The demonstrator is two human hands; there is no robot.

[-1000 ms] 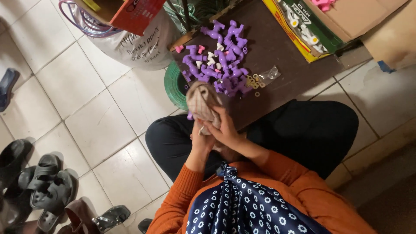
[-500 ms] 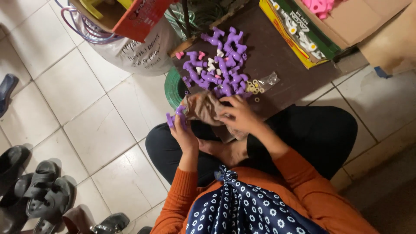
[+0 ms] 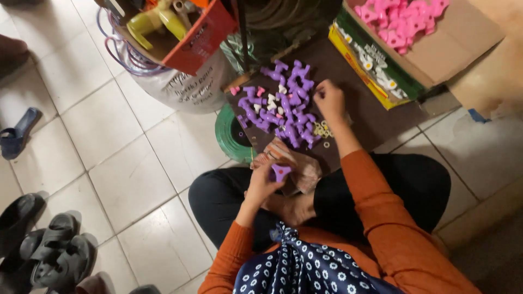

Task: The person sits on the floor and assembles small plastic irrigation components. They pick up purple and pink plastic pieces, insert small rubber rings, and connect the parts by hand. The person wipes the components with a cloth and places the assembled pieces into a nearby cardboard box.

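Note:
I sit cross-legged on a tiled floor in orange sleeves. My left hand [image 3: 265,184] is over my lap, closed on a small purple plastic fitting [image 3: 280,172], next to a crumpled patterned cloth [image 3: 298,163]. My right hand [image 3: 329,100] reaches forward, fingers curled at the right edge of a pile of purple plastic fittings [image 3: 283,111]. The pile lies on a dark brown board [image 3: 373,122]. I cannot tell whether that hand has picked anything up. Several small pale rings [image 3: 323,131] lie just below it.
A cardboard box of pink fittings [image 3: 406,22] stands at the back right, beside a yellow-and-green carton [image 3: 365,62]. A white sack [image 3: 185,90] carries an orange box of yellow parts [image 3: 158,22]. A green coil [image 3: 230,136] sits under the board. Sandals [image 3: 60,256] and a blue slipper [image 3: 19,133] lie left.
My right hand has left the cloth on my lap and stretched out to the purple pile. My left hand has dropped lower with the purple fitting in it.

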